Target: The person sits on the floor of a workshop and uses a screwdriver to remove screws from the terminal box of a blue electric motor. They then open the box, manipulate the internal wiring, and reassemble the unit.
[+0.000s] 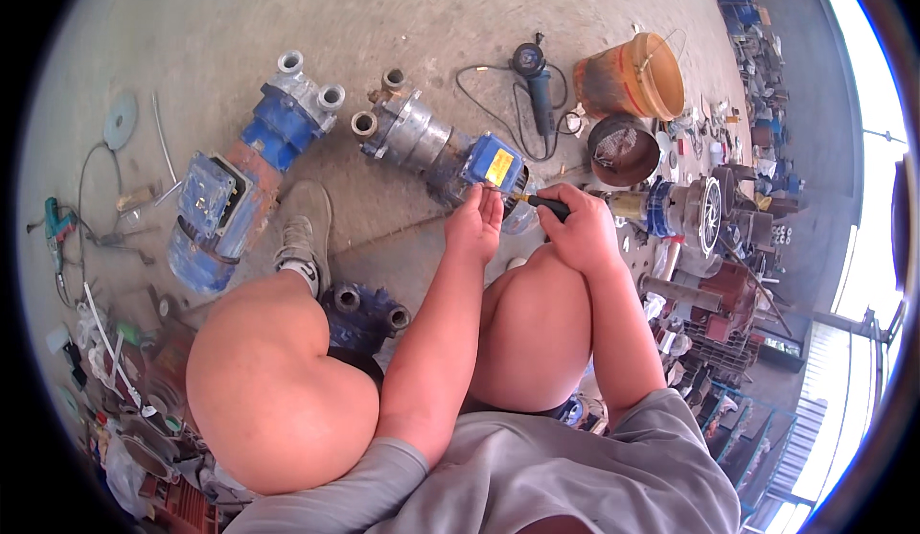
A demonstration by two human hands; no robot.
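In my right hand (580,222) is a screwdriver (548,205) with a black and yellow handle, its shaft pointing left toward the motor's terminal box. My left hand (474,222) is turned palm up at the near edge of that blue box (494,162), fingers loosely stretched and apart from the thumb. A yellow label marks the box lid. The box sits on a motor pump (422,133) with a bare grey metal head and two round ports, lying on the floor. Where the screwdriver's tip meets the box is too small to make out.
Left of it lies another blue, worn motor pump (249,170). A corded angle grinder (537,83), an orange bucket (628,76) and a round rusty pan (623,150) stand beyond. A blue pump part (364,312) rests between my legs. A green power tool (57,232) lies far left.
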